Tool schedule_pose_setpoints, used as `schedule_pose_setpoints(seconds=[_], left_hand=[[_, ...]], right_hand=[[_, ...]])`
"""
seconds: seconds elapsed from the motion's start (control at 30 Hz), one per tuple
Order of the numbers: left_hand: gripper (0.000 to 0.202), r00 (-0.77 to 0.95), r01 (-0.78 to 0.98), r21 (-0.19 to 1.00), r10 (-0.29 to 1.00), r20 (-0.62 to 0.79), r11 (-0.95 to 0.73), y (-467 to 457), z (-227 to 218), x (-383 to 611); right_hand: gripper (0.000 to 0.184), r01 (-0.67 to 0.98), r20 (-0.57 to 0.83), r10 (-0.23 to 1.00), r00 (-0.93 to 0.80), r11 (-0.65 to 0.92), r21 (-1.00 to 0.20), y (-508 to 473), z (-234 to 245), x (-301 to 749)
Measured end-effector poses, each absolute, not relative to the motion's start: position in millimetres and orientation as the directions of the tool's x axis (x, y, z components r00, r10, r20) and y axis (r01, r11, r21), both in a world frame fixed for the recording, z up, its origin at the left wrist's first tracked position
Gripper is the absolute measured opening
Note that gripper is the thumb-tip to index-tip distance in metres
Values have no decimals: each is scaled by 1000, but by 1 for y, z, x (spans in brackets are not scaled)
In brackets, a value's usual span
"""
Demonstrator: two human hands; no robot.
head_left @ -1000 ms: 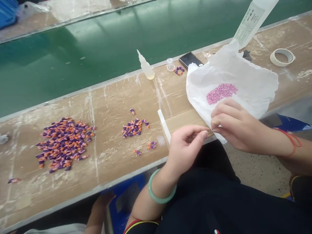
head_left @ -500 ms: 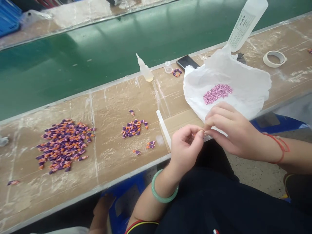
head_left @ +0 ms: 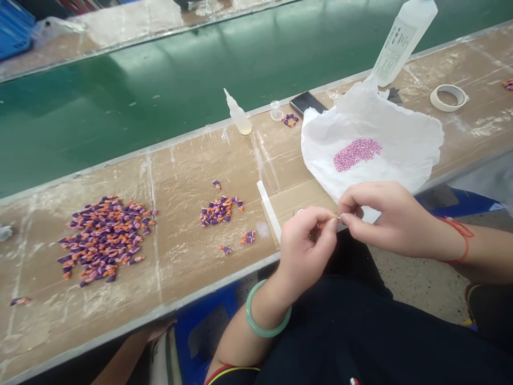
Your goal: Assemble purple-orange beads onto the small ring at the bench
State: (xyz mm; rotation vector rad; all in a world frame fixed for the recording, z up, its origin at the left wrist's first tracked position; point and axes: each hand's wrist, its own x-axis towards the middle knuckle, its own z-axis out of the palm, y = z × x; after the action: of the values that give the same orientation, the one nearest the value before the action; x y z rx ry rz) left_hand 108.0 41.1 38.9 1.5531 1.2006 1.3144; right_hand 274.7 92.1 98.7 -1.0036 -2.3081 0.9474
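My left hand [head_left: 306, 248] is closed in a pinch near the table's front edge. A bit of orange figurine [head_left: 320, 226] shows between its fingers; the rest is hidden. Fingertip to fingertip with it, my right hand [head_left: 380, 219] pinches something too tiny to make out. Just beyond the right hand, a pile of small pink-and-white pieces [head_left: 358, 154] lies on crumpled white paper [head_left: 409, 144]. To the left of my hands are a small group of purple-and-orange figurines [head_left: 218, 210] and a few loose ones [head_left: 248, 237].
A large heap of figurines [head_left: 108, 235] covers the left of the table. Along the back edge stand a dropper bottle [head_left: 240, 118], a small clear cup [head_left: 276, 110], a figurine ring [head_left: 290, 120], a phone [head_left: 308, 102], a large bottle [head_left: 403, 43] and a tape roll [head_left: 449, 98].
My right hand's fingers have shifted slightly down and right, the index finger now bent lower against the thumb. My left hand has barely moved. Another person's arm at the lower left has changed position.
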Motion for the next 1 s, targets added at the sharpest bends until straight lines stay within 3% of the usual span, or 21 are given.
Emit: schedule_pose_setpoints(seconds=[0.6, 0.87, 1.0], left_hand=[[15, 77, 234, 928, 957, 280, -291, 44, 46, 90], [6, -23, -56, 987, 988, 150, -151, 37, 36, 71], [12, -107, -86, 993, 992, 69, -78, 28, 29, 53]], right_hand=[[11, 430, 78, 745, -662, 463, -775, 95, 94, 261], [13, 351, 92, 629, -772, 543, -763, 110, 93, 254], [20, 431, -52, 526, -849, 632, -645, 125, 93, 247]])
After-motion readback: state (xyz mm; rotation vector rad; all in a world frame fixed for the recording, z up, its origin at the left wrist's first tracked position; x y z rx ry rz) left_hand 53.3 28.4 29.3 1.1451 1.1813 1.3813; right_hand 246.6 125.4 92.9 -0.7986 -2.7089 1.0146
